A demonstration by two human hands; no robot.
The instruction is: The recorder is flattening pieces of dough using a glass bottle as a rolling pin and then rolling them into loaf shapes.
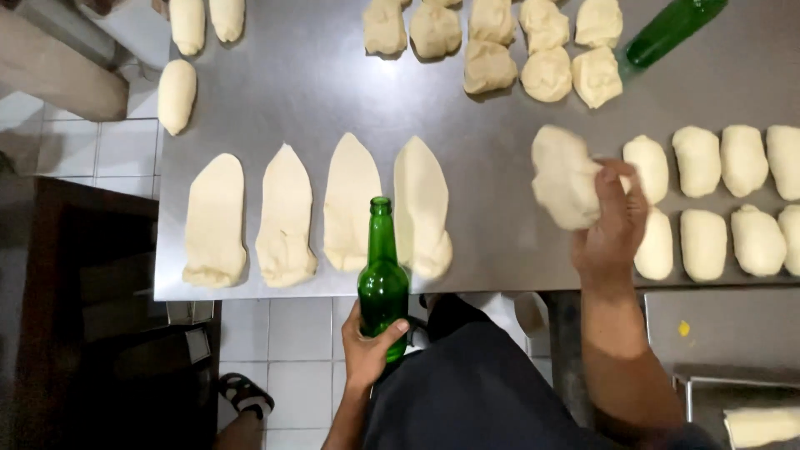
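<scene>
The left hand [369, 348] is closed around the lower part of a green glass bottle [383, 279], which stands upright at the near edge of the steel table [308, 83], just in front of four flattened dough pieces [351, 202]. The right hand [612, 225] grips a dough lump [565, 177], lifted slightly over the table beside rows of dough rolls [702, 243].
</scene>
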